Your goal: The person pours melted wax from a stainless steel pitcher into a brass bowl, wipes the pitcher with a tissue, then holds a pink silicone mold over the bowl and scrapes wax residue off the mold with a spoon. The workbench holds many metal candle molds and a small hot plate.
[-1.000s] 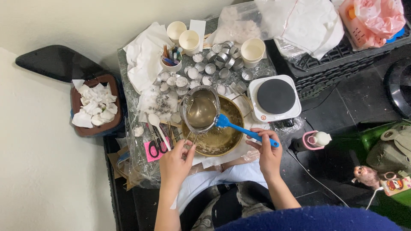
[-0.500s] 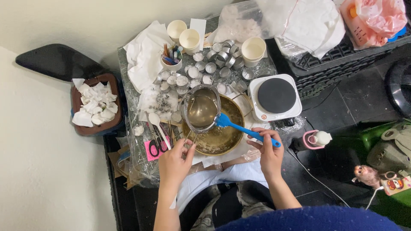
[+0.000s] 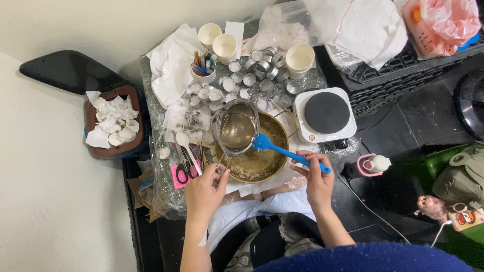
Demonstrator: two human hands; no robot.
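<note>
left hand (image 3: 204,187) grip unchanged on glass jug (image 3: 236,127) handle; right hand (image 3: 315,179) still gripping blue spatula (image 3: 282,149).

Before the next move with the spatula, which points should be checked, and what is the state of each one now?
1. Right hand grips the handle of the blue spatula: ok.
2. Left hand holds the thin wire handles of the glass pitcher: ok.
3. Pitcher tilted over the brass bowl, so drips fall inside: ok.
4. Spatula blade at the pitcher's rim: ok; whether it touches, cannot tell.
5. Hot plate switched off: cannot tell.
6. Free space around the bowl: not ok; small tin cups and scissors lie close.
</note>
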